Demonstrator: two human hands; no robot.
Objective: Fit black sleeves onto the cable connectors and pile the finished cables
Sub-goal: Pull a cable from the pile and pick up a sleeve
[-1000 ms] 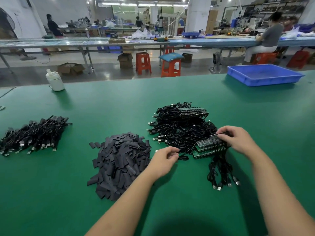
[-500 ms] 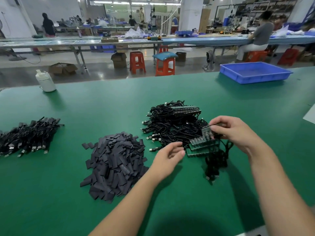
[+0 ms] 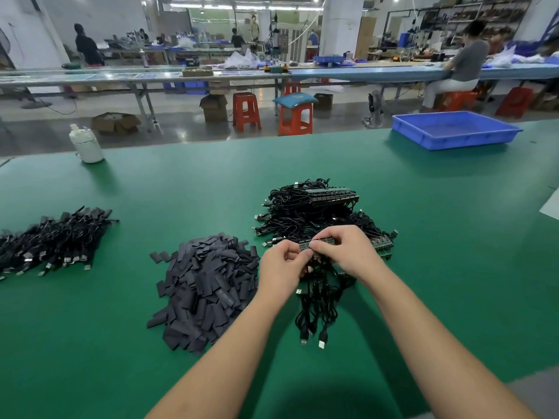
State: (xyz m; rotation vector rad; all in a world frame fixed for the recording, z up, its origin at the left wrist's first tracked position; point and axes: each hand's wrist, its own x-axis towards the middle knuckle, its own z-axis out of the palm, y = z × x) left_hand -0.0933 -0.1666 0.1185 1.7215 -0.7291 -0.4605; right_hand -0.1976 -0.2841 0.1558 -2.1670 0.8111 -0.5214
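Pinching a connector strip [image 3: 325, 241], both hands' grips [image 3: 281, 267] [image 3: 348, 252] clamp it; blue tray [image 3: 453, 140] holds nothing visible.

Black sleeves [image 3: 205, 285], green table [image 3: 181, 189], seemingly greenish boards [image 3: 317, 241].

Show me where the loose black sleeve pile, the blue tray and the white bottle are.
loose black sleeve pile [image 3: 205, 282]: head view, middle of the heap.
blue tray [image 3: 453, 140]: head view, near wall.
white bottle [image 3: 87, 146]: head view, on its body.
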